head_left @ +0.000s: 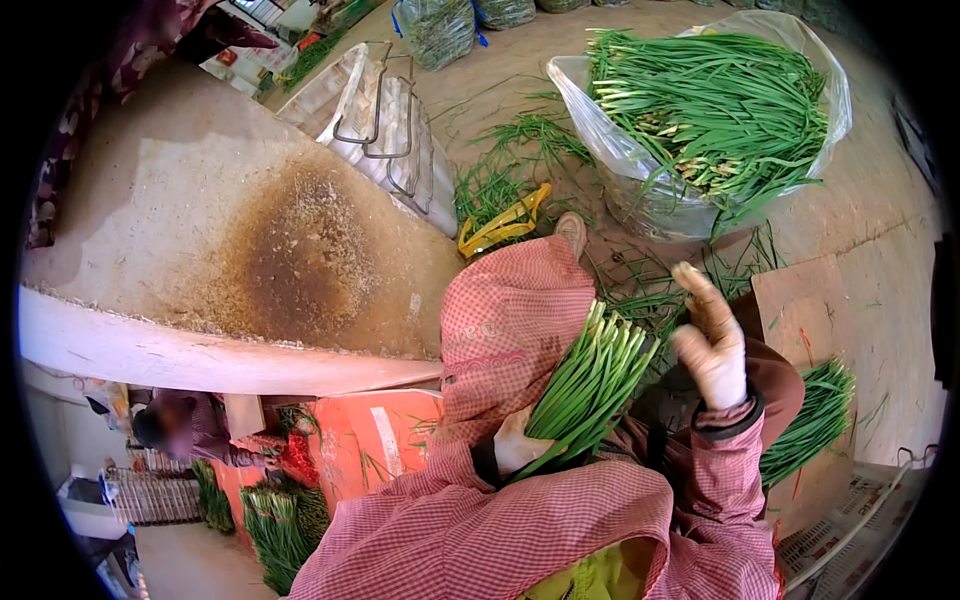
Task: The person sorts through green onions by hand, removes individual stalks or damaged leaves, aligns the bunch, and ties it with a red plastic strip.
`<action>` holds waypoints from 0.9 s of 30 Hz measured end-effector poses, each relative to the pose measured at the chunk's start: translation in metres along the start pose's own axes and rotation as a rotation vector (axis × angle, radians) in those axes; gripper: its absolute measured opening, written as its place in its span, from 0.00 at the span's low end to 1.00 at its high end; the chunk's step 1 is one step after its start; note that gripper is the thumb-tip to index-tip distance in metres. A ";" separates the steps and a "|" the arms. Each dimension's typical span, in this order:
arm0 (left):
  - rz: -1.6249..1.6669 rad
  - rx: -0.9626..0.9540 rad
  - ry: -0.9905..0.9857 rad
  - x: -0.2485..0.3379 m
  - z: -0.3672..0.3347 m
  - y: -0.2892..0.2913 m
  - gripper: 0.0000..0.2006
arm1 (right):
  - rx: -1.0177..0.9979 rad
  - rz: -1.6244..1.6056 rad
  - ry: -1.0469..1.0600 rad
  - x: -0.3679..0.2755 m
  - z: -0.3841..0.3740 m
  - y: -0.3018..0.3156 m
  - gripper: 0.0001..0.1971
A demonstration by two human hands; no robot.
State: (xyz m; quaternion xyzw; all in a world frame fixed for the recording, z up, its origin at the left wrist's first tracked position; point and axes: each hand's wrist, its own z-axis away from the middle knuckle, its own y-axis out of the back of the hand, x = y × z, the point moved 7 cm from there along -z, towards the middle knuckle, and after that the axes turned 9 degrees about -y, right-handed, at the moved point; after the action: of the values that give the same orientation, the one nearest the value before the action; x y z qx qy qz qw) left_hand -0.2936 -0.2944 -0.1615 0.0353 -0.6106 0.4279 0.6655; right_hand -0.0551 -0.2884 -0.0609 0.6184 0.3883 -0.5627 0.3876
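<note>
A bunch of green garlic chives [590, 385] rests against my lap, its pale cut ends pointing up and away from me. My left hand [515, 442] is closed round its lower left side. To the right of the bunch, my right hand [715, 345] is raised, its fingers stretched and the thumb apart, with nothing held. Beyond it stands a big clear plastic bag [835, 125] heaped with loose chives [715, 105]. Beside my right knee, another bunch of chives [810, 420] lies on a sheet of cardboard [800, 300].
A broad, brown-stained ledge [150, 230] fills the left. White crates [385, 135] with wire handles stand beyond it, near a yellow strap [505, 222] and scattered chives. At lower left a person [200, 425] sits by a red surface [370, 430] and bundled chives [275, 530].
</note>
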 end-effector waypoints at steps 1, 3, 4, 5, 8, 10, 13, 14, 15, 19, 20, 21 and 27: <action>0.003 0.020 -0.038 -0.002 0.003 0.004 0.24 | -0.067 0.342 0.260 -0.030 0.000 -0.022 0.35; 0.047 0.044 -0.025 0.003 0.000 -0.005 0.23 | -0.164 0.694 0.350 -0.055 0.003 -0.055 0.36; 0.067 0.058 -0.017 0.004 -0.001 -0.007 0.23 | -0.223 0.832 0.370 -0.054 0.004 -0.066 0.35; 0.069 0.053 -0.016 0.004 -0.001 -0.009 0.23 | -0.269 0.919 0.422 -0.047 0.004 -0.072 0.33; 0.064 0.024 -0.020 0.007 0.000 -0.012 0.22 | -0.137 0.739 0.470 -0.014 -0.012 -0.065 0.19; 0.017 0.010 -0.032 0.010 0.001 -0.016 0.21 | 0.108 0.529 0.350 -0.005 -0.031 -0.026 0.17; 0.095 0.020 -0.018 0.009 0.004 -0.014 0.26 | 0.497 1.036 0.300 -0.025 -0.028 0.006 0.19; 0.081 0.014 -0.018 0.010 0.003 -0.015 0.26 | 0.466 0.894 0.264 -0.025 -0.015 0.002 0.18; 0.066 0.001 -0.008 0.013 0.000 -0.019 0.26 | 0.345 0.782 0.254 -0.025 -0.002 -0.011 0.17; 0.025 0.024 0.016 0.021 -0.007 -0.026 0.23 | 0.026 0.599 0.019 0.018 0.022 -0.048 0.13; 0.057 -0.017 0.006 0.019 -0.006 -0.027 0.24 | 0.004 0.545 0.002 0.024 0.021 -0.052 0.11; 0.090 -0.057 -0.004 0.016 -0.005 -0.025 0.25 | -0.090 0.465 -0.025 0.027 0.019 -0.052 0.10; 0.187 -0.084 0.099 -0.018 0.012 0.002 0.32 | -0.474 -0.175 -0.357 0.045 -0.003 -0.049 0.07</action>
State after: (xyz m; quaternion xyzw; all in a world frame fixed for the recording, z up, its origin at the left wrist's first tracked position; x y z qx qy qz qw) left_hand -0.3025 -0.3095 -0.1743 -0.0711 -0.5950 0.4632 0.6530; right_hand -0.0956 -0.2643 -0.1072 0.3665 0.4863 -0.5872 0.5333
